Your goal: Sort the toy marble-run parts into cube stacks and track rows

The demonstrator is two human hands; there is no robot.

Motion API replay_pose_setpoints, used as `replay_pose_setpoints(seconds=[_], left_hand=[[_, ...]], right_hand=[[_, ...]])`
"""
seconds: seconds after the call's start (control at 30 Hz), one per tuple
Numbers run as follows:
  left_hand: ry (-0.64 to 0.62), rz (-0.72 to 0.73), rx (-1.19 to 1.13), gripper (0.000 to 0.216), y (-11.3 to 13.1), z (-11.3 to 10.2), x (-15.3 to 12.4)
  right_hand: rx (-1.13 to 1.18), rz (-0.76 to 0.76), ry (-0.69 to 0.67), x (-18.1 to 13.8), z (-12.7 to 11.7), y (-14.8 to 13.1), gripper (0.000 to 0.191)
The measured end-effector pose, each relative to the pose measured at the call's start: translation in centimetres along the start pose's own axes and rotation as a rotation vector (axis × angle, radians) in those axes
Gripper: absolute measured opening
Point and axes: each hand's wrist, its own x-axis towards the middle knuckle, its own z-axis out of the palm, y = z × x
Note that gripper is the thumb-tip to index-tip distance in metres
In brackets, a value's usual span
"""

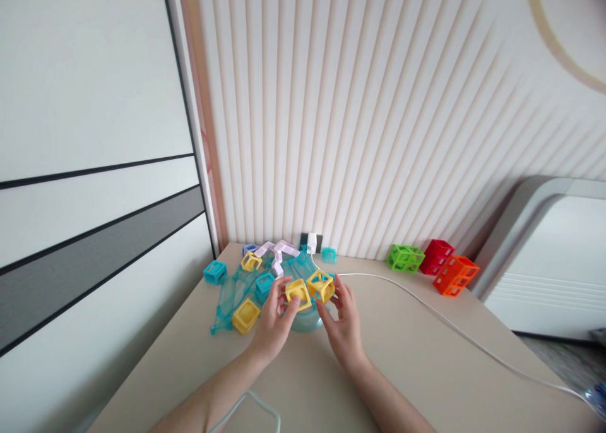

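My left hand grips a yellow open-sided cube block between thumb and fingers. In my right hand is a second yellow cube block, tilted, with a corner toward me. The two blocks are held side by side, very close; whether they touch I cannot tell. Below them a round pale teal base is partly hidden by the blocks and hands. To the left of my left hand lie another yellow block and a teal block.
A translucent teal mesh bag lies at left, with a teal block and yellow block nearby. Lilac pieces sit behind. Green, red and orange blocks stand at right. A white cable crosses the table.
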Motion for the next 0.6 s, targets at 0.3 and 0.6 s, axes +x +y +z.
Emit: replay_pose_setpoints(seconds=[0.3,0.6], left_hand=[[0.022,-0.036,0.027,0.048,0.43,0.02,0.14],[0.004,-0.031,0.027,0.051,0.11,-0.16,0.26]], right_hand=[[-0.140,-0.063,0.030,0.29,-0.34,0.03,0.050],[-0.227,-0.076,0.051,0.26,-0.49,0.55,0.060]])
